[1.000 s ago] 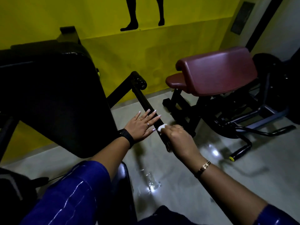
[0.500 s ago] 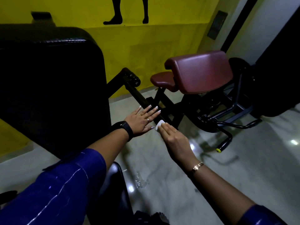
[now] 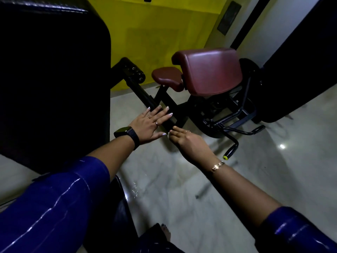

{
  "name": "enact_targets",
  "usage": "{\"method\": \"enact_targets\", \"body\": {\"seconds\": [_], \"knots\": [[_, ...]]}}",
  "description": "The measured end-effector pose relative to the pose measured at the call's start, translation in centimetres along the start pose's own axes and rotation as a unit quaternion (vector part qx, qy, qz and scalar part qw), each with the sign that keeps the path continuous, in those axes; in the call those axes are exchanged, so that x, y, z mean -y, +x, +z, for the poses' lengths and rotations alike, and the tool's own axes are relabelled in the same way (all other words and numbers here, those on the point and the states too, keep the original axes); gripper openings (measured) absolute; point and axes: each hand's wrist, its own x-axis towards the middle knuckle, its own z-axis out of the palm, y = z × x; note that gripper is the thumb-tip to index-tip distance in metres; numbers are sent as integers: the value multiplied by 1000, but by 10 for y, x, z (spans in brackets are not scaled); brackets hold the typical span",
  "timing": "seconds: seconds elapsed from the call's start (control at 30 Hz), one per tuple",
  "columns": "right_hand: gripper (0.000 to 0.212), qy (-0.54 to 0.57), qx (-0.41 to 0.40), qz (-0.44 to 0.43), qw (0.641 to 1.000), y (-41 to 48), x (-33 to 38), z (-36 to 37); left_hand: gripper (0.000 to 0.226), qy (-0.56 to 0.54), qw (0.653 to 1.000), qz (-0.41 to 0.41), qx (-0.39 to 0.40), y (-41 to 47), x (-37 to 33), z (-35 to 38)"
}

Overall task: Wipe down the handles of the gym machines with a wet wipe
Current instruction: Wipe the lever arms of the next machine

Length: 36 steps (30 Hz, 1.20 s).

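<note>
The left hand (image 3: 148, 125) lies flat on the long black metal bar (image 3: 145, 96) of the near machine, fingers straight and spread, gripping nothing; a black smartwatch (image 3: 127, 133) sits on that wrist, and two rings show on the fingers. The right hand (image 3: 189, 141) reaches in from the right, its fingertips (image 3: 173, 128) touching the same bar just beside the left thumb; whether those fingers pinch anything I cannot tell, since the wet wipe is hidden under them or too small to make out; a gold chain bracelet (image 3: 218, 166) circles that wrist. The bar runs from the hands away to the far left, ending at a black cylindrical roller (image 3: 135, 73) near the bright yellow wall (image 3: 155, 33). A large black padded cushion (image 3: 54, 70) fills the left of the scene, just beside the bar. To the far right stands a maroon padded curl bench (image 3: 209, 72) with a small maroon seat (image 3: 167, 77) on a black frame; a black curved handle with a yellow end cap (image 3: 230, 151) sticks out from it toward the near side, over the pale glossy marble floor (image 3: 182, 189). Both forearms come out of shiny blue sleeves (image 3: 54, 207) at the near edge.
</note>
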Motion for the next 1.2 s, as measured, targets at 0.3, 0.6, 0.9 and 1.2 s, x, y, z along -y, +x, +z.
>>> {"method": "enact_targets", "body": {"seconds": [0.3,0.6,0.9,1.2], "knots": [[44,-80,-32,-40,995,-22,5,20,68,4,1000,-23,-1,-4,-4,-1],[42,-117,-14,-5,993,6,22,19,74,10,1000,-25,12,-6,-6,-3],[20,-42,-93,57,993,7,17,17,73,-9,997,-58,42,-6,-15,-8],[31,-67,-35,-47,996,-16,10,6,76,65,991,-86,79,-8,-26,-23]]}}
